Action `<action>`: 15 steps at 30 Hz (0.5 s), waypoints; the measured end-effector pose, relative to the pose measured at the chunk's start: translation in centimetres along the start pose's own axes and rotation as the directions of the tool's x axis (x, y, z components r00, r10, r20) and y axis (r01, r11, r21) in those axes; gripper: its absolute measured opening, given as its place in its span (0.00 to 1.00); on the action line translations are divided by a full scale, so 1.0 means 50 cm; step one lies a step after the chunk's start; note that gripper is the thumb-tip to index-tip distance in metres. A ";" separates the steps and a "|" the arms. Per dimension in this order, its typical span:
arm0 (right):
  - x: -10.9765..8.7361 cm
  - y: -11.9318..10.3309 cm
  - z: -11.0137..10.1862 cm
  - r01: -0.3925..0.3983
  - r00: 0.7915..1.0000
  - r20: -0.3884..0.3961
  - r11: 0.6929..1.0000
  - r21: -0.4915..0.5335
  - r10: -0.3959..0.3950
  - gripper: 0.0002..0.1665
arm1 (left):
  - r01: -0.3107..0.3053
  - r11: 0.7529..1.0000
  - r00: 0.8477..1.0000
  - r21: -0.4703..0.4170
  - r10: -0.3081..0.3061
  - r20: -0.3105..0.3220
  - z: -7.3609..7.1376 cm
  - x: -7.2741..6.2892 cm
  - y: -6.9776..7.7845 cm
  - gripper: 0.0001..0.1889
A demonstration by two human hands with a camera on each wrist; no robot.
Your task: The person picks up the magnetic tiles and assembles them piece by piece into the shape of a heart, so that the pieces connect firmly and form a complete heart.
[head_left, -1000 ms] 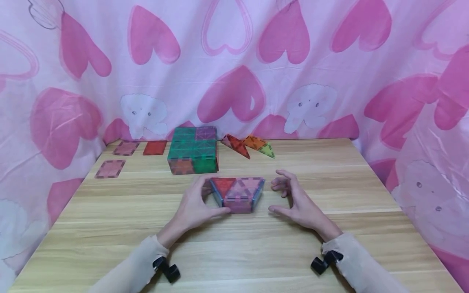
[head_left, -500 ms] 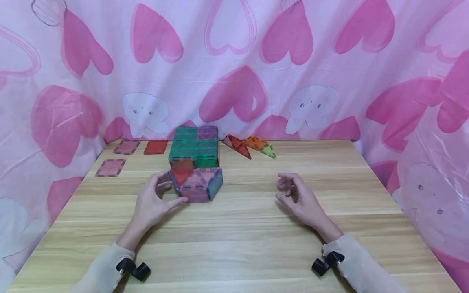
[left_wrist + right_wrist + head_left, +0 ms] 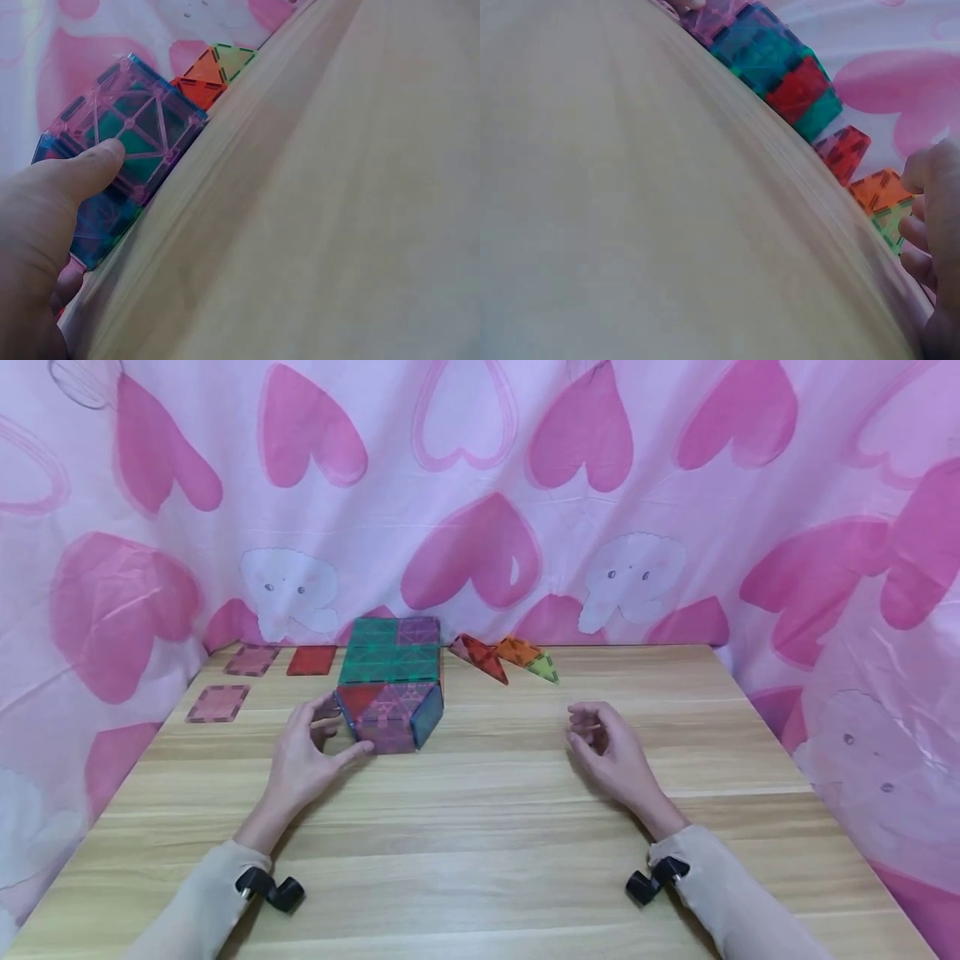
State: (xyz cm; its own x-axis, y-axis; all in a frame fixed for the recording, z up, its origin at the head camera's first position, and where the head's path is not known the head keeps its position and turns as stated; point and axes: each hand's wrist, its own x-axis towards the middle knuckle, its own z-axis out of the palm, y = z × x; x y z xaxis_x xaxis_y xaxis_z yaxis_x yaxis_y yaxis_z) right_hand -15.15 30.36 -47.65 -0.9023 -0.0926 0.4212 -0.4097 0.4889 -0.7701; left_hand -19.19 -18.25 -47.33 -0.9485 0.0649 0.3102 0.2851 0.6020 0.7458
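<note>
My left hand (image 3: pixel 302 762) grips the left end of a trapezoid block of magnetic tiles (image 3: pixel 386 731), with a red and pink top and blue sides. The thumb lies on its pink front face (image 3: pixel 146 135); the other fingers go round the blue left side and are partly hidden. The trapezoid block's wide back edge meets the front of a larger box of magnetic tiles (image 3: pixel 375 656), mostly green on top with one purple square. My right hand (image 3: pixel 618 756) rests over the table on the right, fingers loosely curled, holding nothing.
Pink square tiles (image 3: pixel 217 703) and a red square tile (image 3: pixel 311 660) lie flat at the back left. Behind, right of the box, are red triangle tiles (image 3: pixel 483 658) and orange and green ones (image 3: pixel 528 656). A pink heart-print curtain (image 3: pixel 472 552) borders the wooden table (image 3: pixel 480 852).
My left hand has carried the trapezoid block left and back, from the table's middle up against the green box. My right hand stays on the right, its fingers now curled in more.
</note>
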 end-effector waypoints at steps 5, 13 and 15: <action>0.039 0.016 0.011 -0.025 0.998 -0.055 0.999 -0.034 0.023 0.23 | 0.018 1.000 1.000 0.018 -0.018 0.002 -0.003 0.008 -0.004 0.53; 0.126 0.048 0.038 -0.124 0.983 -0.146 0.990 -0.065 0.113 0.31 | -0.105 0.993 0.992 -0.057 0.101 -0.073 -0.017 0.010 -0.018 0.48; 0.148 0.056 0.045 -0.149 0.976 -0.166 0.987 -0.055 0.138 0.32 | -0.191 0.981 0.972 -0.040 0.183 -0.146 -0.033 0.018 -0.034 0.44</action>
State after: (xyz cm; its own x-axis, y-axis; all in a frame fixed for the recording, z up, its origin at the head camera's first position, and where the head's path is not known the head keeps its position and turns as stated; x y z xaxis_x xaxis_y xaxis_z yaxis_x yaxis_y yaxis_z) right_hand -23.29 29.08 -47.76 -0.9153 0.1212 0.3841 -0.2622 0.5446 -0.7966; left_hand -20.30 -20.53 -47.35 -0.8495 0.0570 0.5245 0.4662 0.5465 0.6957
